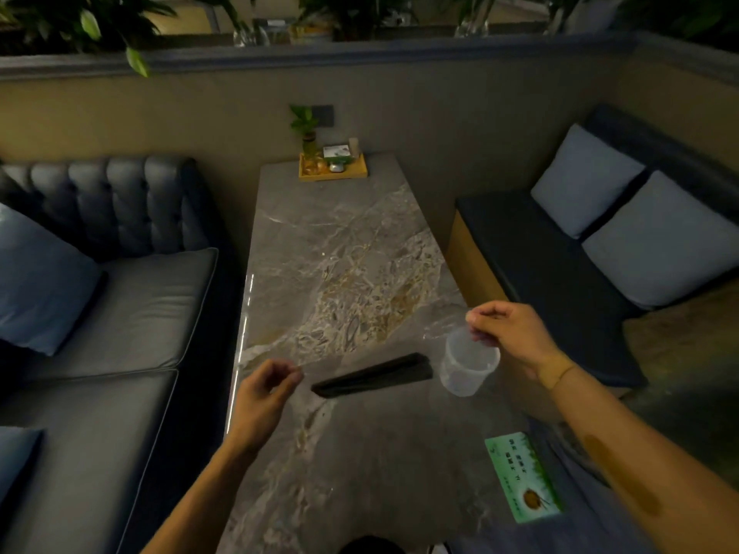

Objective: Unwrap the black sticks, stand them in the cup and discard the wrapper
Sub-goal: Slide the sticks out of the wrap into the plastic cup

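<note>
A bundle of black sticks lies flat on the marble table, slanting up to the right. Just right of it stands a clear plastic cup, upright and with nothing in it. My left hand is left of the bundle with thumb and fingers pinched together. My right hand hovers over the cup's far rim, also pinched. A thin clear wrapper, barely visible, seems stretched between the two hands above the sticks.
A green printed card lies near the table's right front edge. At the far end sits a yellow tray with a small plant and small items. A dark sofa flanks the left, a bench with pale cushions the right.
</note>
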Demonstrator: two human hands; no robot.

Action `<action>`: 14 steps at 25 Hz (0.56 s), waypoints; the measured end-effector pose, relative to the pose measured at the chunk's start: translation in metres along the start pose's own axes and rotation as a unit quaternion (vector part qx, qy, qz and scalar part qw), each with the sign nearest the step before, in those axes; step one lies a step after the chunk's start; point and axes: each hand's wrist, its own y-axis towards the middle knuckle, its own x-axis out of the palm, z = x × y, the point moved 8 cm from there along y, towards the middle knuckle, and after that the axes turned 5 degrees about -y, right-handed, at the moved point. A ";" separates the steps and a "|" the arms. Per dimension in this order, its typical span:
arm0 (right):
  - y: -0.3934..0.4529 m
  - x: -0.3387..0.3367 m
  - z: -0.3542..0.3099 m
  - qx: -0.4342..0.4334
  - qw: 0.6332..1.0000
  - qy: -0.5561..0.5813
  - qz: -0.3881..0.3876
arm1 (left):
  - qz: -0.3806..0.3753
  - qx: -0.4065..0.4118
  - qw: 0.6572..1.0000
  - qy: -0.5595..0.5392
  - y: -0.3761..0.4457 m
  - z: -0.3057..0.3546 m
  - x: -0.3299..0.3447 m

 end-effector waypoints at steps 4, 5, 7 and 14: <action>0.010 -0.024 0.014 0.027 0.999 0.033 0.024 | -0.008 0.036 0.999 0.000 0.016 0.038 0.023; 0.013 -0.028 0.018 0.035 0.998 0.040 0.027 | -0.009 0.043 0.999 0.005 0.021 0.046 0.027; 0.018 -0.034 0.030 0.055 0.996 0.056 0.033 | -0.013 0.052 0.999 0.011 0.030 0.061 0.037; 0.036 -0.042 0.054 0.087 0.990 0.098 0.044 | -0.029 0.088 0.996 0.018 0.058 0.109 0.068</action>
